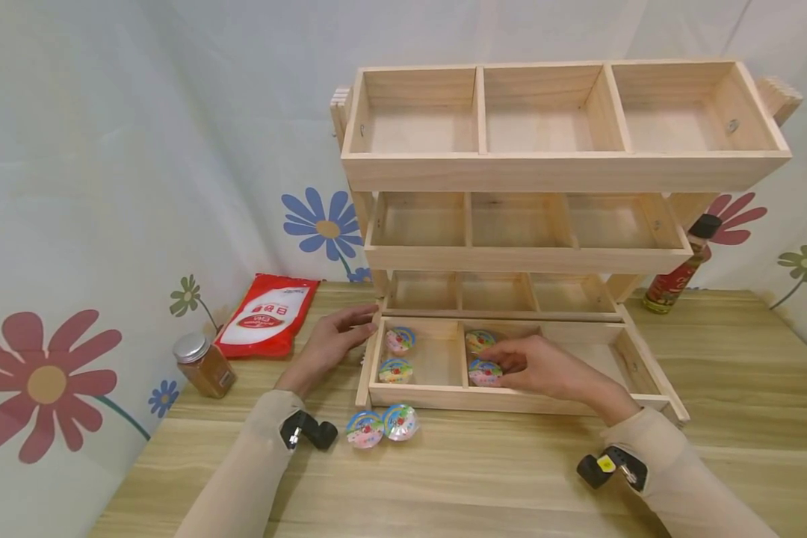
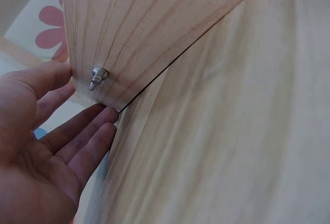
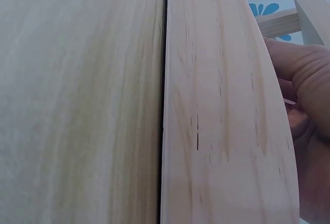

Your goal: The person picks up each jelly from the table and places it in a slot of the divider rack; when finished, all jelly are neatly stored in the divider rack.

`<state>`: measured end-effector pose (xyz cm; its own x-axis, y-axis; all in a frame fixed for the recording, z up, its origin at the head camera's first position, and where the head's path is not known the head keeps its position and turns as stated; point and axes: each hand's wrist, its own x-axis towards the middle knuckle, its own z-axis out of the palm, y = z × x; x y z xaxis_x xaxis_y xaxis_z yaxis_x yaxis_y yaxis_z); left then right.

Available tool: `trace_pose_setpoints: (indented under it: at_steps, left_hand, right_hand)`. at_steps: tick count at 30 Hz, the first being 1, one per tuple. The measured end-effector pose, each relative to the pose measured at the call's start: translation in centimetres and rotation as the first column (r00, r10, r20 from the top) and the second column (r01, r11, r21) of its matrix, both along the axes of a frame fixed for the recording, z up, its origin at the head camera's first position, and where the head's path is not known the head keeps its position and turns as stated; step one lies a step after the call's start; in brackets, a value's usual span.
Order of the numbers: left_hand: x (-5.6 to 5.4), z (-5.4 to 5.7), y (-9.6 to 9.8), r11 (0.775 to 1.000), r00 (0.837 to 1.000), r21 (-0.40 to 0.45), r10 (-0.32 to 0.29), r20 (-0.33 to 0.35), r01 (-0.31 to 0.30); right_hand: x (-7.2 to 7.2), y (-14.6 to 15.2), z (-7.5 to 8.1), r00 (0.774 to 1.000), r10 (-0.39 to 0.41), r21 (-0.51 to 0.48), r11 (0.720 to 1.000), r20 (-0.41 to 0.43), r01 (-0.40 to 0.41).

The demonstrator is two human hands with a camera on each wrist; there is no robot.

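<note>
1. Right hand [image 1: 551, 370]: thumb and fingers pinch round, shiny-lidded cup [image 1: 486, 373], front of middle compartment, bottom wooden tray [image 1: 457, 397]. Second cup [image 1: 474, 341] just behind.
2. Left hand [image 1: 336, 340]: fingers loosely extended side by side, tips touching flat, grained wood panel [image 2: 139, 38] near metal bolt [image 2: 98, 75].
3. 2 printed-lid cups [image 1: 395, 370] in left compartment, 2 more [image 1: 400, 422] on streaky wood-grain worktop [image 1: 484, 478].
4. Rack [image 1: 565, 173]: pale wood, 4 tiers, 3 boxy compartments each.

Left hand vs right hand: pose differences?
The left hand is outside the bottom tier's left side; the right hand is over that tier's middle compartment. The left hand's fingers are nearly straight; the right hand's fingers curl at the front cup. Both are at that tier.
</note>
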<state>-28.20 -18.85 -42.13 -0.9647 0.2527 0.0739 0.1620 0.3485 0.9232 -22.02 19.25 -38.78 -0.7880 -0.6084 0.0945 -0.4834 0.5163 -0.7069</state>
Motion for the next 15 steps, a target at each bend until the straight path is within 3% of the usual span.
trace_pose_setpoints:
  at_steps: [15]
  left_hand:
    - [-0.03,-0.06,-0.04,1.0,1.0,-0.006,-0.002,-0.006,0.002]
  right_hand:
    - [-0.13,0.08,0.05,1.0,0.009,-0.004,1.0,0.02,-0.009]
